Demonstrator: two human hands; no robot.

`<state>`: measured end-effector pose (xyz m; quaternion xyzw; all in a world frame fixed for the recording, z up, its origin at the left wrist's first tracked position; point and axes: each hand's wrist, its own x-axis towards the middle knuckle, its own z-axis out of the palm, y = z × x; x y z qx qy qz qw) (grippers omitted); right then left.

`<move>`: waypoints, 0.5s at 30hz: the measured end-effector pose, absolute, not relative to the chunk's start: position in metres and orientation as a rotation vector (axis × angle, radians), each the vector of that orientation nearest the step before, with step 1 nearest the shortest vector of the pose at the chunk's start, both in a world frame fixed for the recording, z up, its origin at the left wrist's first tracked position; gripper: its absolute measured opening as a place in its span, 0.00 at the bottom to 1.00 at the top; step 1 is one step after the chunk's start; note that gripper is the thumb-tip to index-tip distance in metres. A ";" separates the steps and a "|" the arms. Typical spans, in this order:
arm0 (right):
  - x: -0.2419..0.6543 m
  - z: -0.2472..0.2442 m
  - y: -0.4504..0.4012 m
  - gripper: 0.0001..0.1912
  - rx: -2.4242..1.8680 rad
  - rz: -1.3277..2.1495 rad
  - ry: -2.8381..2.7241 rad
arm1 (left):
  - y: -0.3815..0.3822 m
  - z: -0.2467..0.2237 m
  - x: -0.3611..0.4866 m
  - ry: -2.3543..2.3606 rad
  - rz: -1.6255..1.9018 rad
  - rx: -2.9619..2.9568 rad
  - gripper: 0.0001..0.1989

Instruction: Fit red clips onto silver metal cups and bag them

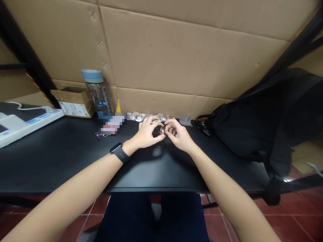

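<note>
A small round, shiny coppery piece with a bit of red on it is held up between my hands, above the black table. My left hand grips its rim between thumb and forefinger. From the other side, my right hand pinches at the piece, thumb and fingertips close to the red bit. What kind of part this is cannot be made out. Just behind my hands lie several small parts in clear plastic bags, partly covered by my left fingers.
At the back left stand a water bottle with a blue lid and an open cardboard box. A white and blue device lies far left. Keys and a black backpack are at right. A cardboard wall closes the back.
</note>
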<state>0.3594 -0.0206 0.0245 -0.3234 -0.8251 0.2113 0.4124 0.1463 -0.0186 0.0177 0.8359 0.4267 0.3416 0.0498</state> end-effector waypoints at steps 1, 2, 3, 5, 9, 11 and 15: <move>0.360 0.024 -0.020 0.18 -0.818 0.518 -2.087 | -0.018 0.016 0.147 1.309 1.008 2.557 0.20; 0.360 0.024 -0.020 0.18 -0.822 0.502 -2.096 | -0.018 0.015 0.147 1.314 0.979 2.568 0.21; 0.360 0.023 -0.019 0.18 -0.824 0.487 -2.103 | -0.018 0.014 0.147 1.314 0.952 2.580 0.23; 0.361 0.022 -0.018 0.19 -0.822 0.463 -2.114 | -0.017 0.013 0.147 1.304 0.905 2.598 0.26; 0.361 0.023 -0.018 0.19 -0.834 0.456 -2.139 | -0.015 0.011 0.146 1.286 0.867 2.606 0.24; 0.362 0.024 -0.018 0.18 -0.847 0.460 -2.152 | -0.014 0.010 0.146 1.287 0.860 2.614 0.24; 0.365 0.026 -0.018 0.17 -0.866 0.457 -2.149 | -0.014 0.010 0.144 1.314 0.816 2.630 0.22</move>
